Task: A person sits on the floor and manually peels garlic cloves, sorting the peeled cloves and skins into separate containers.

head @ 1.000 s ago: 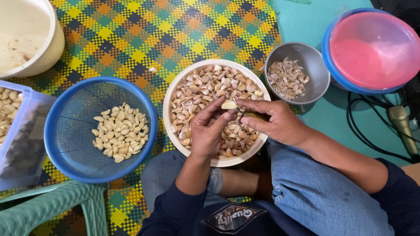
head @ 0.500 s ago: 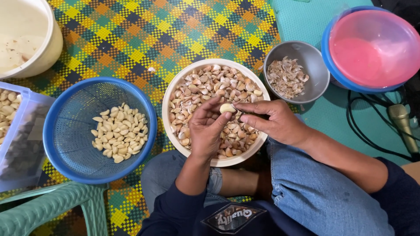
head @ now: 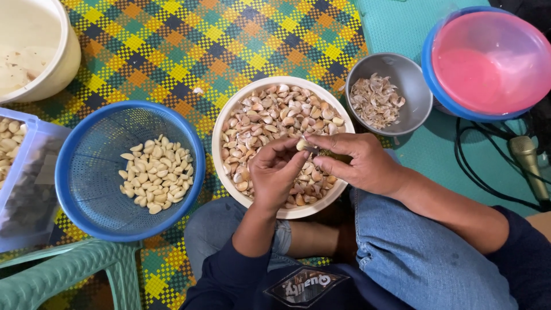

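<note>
Both hands (head: 321, 166) shifted lower w/ garlic clove (head: 301, 145)

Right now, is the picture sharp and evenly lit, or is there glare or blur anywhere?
Head view: soft, even light, mostly sharp; faint sheen on the translucent pink round lid; the hands, left and right, cast only weak shadows on the cream bowl of unpeeled garlic.

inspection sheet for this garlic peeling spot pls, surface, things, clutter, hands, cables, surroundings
surface: checked woven mat, teal mat beside it
job's things: white bowl of unpeeled cloves; blue basket of peeled cloves; steel bowl of skins
clutter: pink-lidded tub, cream bucket, clear box
grippers: left hand and right hand pinch one clove over the white bowl
cables: black cable, microphone
surroundings: green plastic chair
</note>
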